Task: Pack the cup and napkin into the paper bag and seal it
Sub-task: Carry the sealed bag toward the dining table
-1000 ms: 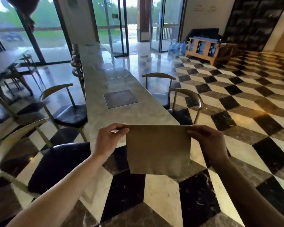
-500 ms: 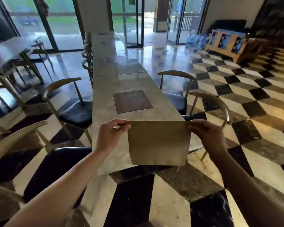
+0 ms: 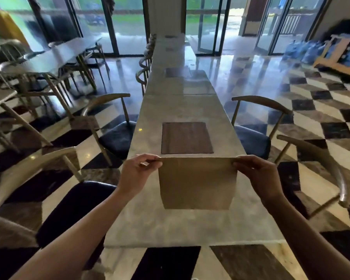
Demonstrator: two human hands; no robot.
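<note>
Head view, paper bag: the paper bag (image 3: 197, 182) was held flat and upright above the near end of the long table (image 3: 182, 225), its top edge running left to right, just in front of the dark inlay panel (image 3: 187, 137) set in the table top.
Head view, left hand: the left hand (image 3: 138, 174) was pinched shut on the top left corner of the bag, thumb and fingers pressed together on the paper.
Head view, right hand: the right hand (image 3: 258, 175) was pinched shut on the top right corner in the same way.
Head view, key relation: the bag hung downward between both hands; no hand was nearer than the other, and the mouth appeared closed and flat.
Head view, cup and napkin: neither was seen anywhere on the table.
Head view, edges and room: the table surface below the bag was bare; the table's near edge lay below the bag, toward the person. Chairs (image 3: 117, 136) stood on both sides of the table, well apart from the bag.
Judgement: the bag probably had to be set down and opened first.
</note>
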